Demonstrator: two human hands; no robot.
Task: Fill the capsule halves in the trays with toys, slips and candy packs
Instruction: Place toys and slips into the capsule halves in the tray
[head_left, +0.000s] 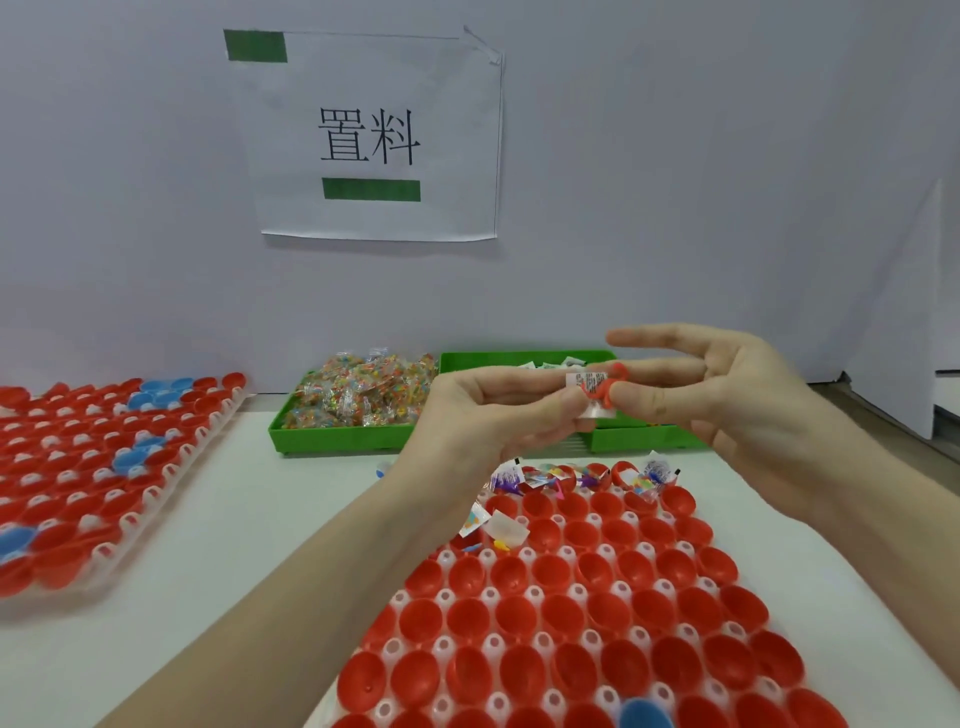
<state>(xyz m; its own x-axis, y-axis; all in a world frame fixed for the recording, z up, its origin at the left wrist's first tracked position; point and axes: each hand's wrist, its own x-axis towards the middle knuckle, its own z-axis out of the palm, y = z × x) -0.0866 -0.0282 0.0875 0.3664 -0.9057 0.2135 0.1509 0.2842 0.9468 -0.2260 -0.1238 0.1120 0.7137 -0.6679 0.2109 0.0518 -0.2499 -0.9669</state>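
Observation:
Both hands are raised above the far end of the near tray (519, 649) of red capsule halves. My left hand (498, 410) pinches a small clear packet (589, 395) that holds a red toy and a printed slip. My right hand (727, 395) pinches the same packet from the right with thumb and a finger, its other fingers spread. The far row of capsule halves (587, 475) holds toys, slips and candy packs; one half at the left of the second row holds packs (498, 525). The other halves are empty.
A green bin of candy packs (358, 395) stands at the back centre. A second green bin (524, 358) with white slips sits behind my hands. At the left lies another tray (98, 467) of red and blue capsule halves. A paper sign hangs on the wall.

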